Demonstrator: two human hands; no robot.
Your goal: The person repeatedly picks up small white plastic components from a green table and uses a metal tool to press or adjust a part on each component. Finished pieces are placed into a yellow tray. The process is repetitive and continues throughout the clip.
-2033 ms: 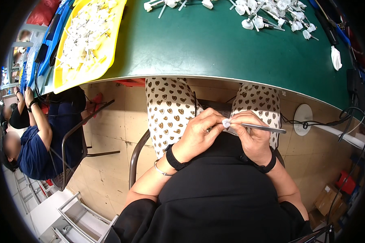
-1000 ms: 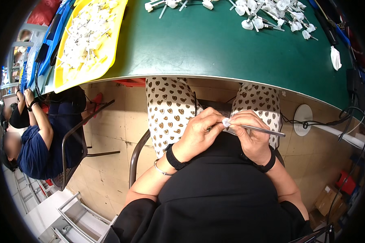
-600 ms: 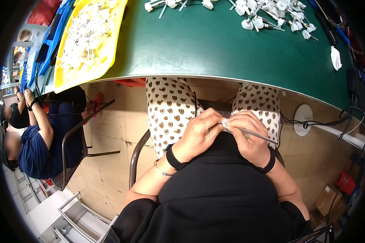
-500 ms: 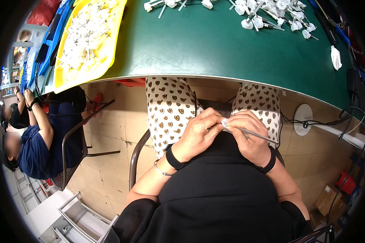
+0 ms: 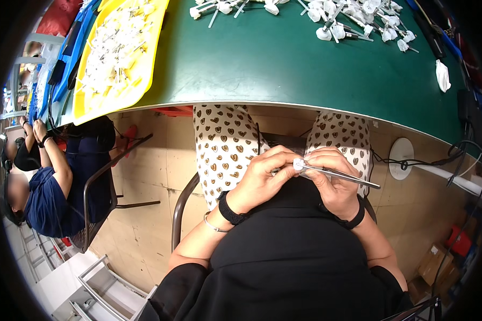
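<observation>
Above my lap, my left hand [image 5: 270,174] pinches a small white plastic part [image 5: 299,164] between thumb and fingertips. My right hand [image 5: 332,174] is closed around metal tweezers [image 5: 353,178], whose tips meet the white part and whose joined end sticks out past the hand to the right. Both hands are close together, just short of the table's near edge. Details of the white part are too small to make out.
The green table [image 5: 241,64] lies ahead. A yellow tray [image 5: 154,59] full of small white parts stands at its left. Loose white parts with thin stems [image 5: 353,21] lie at the far right, with a crumpled white piece [image 5: 443,76] nearer. A seated co-worker [image 5: 64,182] is at left.
The tweezers have turned and now reach farther out to the right, with both arms showing. The white part shows more plainly at my left fingertips. Both hands stay nearly in place.
</observation>
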